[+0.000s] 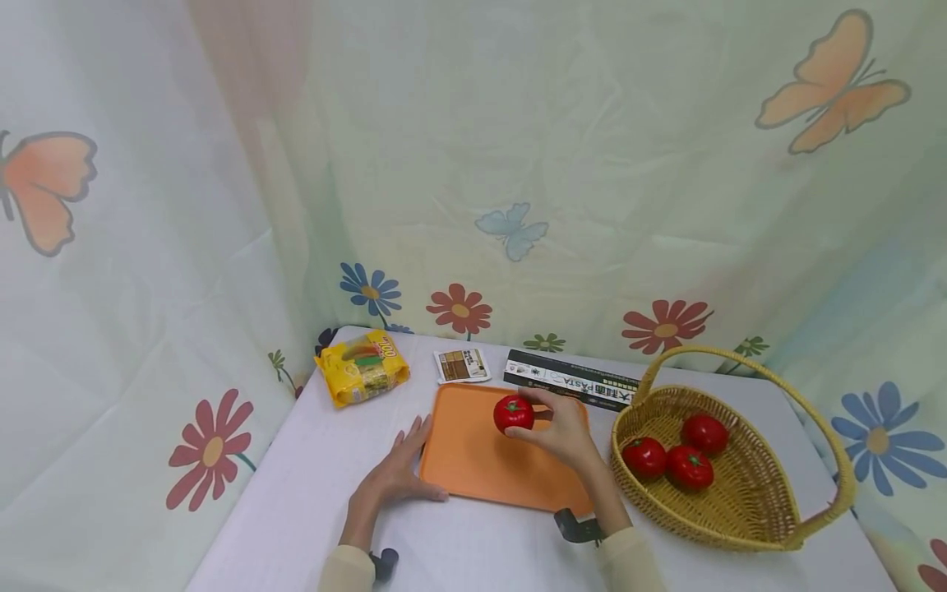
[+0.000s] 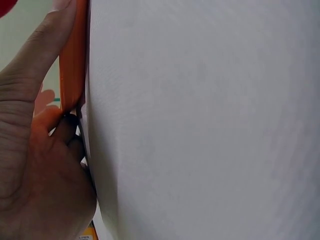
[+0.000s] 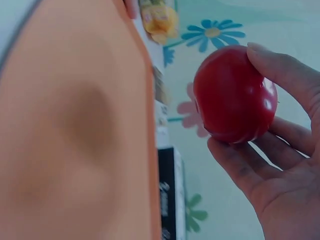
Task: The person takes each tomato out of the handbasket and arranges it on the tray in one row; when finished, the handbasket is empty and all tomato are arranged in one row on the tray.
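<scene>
Over the orange tray (image 1: 473,464), the right hand (image 1: 565,432) is gripping a tomato (image 1: 513,413), probably light, firm, slick, best held round its sides; the left hand (image 1: 395,474), unclenched, is touching the tray.

cream sleeves (image 1: 348,569) (black wrist cameras (image 1: 575,526))

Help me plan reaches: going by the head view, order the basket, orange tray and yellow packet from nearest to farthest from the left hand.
1. Orange tray: directly beside the left hand.
2. Yellow packet: at the back left.
3. Basket: far right, beyond the tray.
</scene>
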`<state>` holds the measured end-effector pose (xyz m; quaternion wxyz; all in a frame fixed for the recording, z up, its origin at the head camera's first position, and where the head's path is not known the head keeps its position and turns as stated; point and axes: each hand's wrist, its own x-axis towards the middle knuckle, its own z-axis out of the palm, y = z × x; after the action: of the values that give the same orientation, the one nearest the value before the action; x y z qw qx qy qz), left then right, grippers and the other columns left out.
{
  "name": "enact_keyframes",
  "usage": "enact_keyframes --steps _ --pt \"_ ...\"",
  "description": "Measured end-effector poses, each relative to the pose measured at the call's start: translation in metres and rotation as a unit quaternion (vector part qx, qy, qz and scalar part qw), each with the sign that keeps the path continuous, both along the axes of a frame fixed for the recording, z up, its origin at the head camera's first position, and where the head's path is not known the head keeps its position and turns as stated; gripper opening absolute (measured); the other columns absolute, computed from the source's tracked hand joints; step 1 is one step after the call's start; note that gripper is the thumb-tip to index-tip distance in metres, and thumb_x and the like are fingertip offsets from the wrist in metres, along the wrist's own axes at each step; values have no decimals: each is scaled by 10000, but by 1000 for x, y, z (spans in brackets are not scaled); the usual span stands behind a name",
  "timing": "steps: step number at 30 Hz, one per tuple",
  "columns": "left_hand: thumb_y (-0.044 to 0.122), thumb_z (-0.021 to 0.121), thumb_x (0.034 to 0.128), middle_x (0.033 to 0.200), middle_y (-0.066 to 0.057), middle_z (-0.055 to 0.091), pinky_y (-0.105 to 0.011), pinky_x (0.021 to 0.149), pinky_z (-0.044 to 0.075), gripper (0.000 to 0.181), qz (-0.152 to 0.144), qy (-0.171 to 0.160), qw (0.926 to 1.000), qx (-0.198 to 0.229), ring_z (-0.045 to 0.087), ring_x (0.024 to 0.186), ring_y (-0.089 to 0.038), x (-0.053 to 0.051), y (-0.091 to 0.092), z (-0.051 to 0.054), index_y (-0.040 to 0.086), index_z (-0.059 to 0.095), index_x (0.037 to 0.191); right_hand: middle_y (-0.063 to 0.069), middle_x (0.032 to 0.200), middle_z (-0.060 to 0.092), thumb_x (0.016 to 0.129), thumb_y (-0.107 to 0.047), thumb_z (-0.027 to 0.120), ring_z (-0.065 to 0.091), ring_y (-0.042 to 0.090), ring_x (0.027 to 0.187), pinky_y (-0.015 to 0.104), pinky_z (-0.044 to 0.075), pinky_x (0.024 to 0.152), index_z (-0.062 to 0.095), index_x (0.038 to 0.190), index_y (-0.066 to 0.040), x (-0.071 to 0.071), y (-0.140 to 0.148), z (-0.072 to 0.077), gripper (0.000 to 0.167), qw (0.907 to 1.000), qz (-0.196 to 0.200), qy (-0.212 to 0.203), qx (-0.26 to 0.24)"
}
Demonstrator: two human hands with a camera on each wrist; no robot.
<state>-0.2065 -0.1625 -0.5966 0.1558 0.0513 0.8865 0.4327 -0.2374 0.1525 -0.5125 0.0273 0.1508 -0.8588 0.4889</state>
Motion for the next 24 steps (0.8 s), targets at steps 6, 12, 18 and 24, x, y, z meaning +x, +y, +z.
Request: enact_keyframes --steps 6,12,18,24 --pt "465 1037 650 1820 -24 128 -727 1295 130 1359 21 -29 10000 -73 35 1666 -435 1 0 -1 319 235 1736 162 1380 710 832 -127 951 682 389 1223 552 628 999 673 1421 -7 -3 -32 -17 662 9993 76 -214 -301" --pt "484 1021 666 1820 -19 140 -771 1265 159 1337 -12 -34 10000 -45 45 1661 -454 0 1 -2 343 230 1735 172 1398 690 851 -118 935 662 398 1255 501 636 998 653 1437 9 -6 -64 -35 663 9983 167 -274 -476" --pt "485 1014 680 1819 -33 144 -791 1247 178 1328 -13 -52 10000 -46 54 1653 -479 0 1 1 335 224 1737 200 1417 674 875 -126 916 635 415 1296 508 608 1045 624 1454 34 -11 -89 -50 669 9982 175 -254 -518" --pt "480 1016 675 1819 -31 152 -801 1234 201 1328 29 -73 9999 -66 66 1647 -494 2 1 1 355 225 1734 200 1412 677 886 -134 910 642 397 1288 498 589 1074 634 1445 29 -12 -104 -62 644 9988 108 -215 -435"
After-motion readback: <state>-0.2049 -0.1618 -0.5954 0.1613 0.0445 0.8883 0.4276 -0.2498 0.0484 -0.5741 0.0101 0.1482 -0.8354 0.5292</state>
